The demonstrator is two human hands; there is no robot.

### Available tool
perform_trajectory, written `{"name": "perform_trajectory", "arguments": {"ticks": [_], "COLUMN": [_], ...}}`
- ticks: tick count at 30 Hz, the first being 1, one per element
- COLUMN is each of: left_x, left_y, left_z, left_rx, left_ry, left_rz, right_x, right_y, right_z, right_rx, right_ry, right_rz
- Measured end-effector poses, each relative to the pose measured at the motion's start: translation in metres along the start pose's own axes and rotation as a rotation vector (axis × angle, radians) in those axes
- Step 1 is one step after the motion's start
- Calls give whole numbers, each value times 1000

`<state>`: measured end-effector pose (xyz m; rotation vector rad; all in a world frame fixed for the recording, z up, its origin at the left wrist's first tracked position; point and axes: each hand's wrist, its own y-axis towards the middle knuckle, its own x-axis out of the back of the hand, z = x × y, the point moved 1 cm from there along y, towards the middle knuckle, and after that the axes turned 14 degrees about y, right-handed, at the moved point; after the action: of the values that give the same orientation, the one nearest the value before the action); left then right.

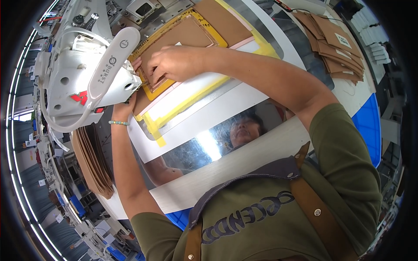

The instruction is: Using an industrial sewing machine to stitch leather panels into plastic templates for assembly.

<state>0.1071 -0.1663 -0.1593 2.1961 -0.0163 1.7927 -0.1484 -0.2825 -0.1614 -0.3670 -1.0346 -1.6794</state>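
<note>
A yellow-bordered frame (155, 92) lies over a brown sheet (224, 21), with a brown panel (191, 32) inside its border. My right hand (176, 64) rests on this panel, its fingers curled down close together at the frame's near left inner edge. Whatever lies between those fingertips is too small to make out. My left hand (125, 106), below a beaded bracelet on the wrist, is mostly hidden behind the white sewing machine head (72, 89). Only some fingertips show past the machine, at the frame's left side.
Under the frame lies a white sheet edged with yellow tape (187, 111), on a shiny metal plate (196, 150). Stacked brown pieces (335, 43) sit at the far right; another brown stack (91, 161) stands at the left. A blue bin (368, 130) is beyond the table's right edge.
</note>
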Motion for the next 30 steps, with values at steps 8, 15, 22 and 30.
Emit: {"name": "perform_trajectory", "arguments": {"ticks": [8, 15, 22, 30], "left_x": [1, -5, -6, -27], "left_y": [1, 18, 22, -11], "left_z": [-1, -8, -4, 40], "left_rx": [105, 31, -22, 143], "left_ry": [87, -272, -224, 160], "left_rz": [61, -74, -115, 65], "right_x": [-1, 0, 4, 8], "right_y": [2, 7, 10, 14], "right_z": [0, 4, 8, 14], "right_rx": [51, -12, -81, -107], "right_ry": [-51, -97, -144, -146], "right_rz": [-50, 2, 70, 104]}}
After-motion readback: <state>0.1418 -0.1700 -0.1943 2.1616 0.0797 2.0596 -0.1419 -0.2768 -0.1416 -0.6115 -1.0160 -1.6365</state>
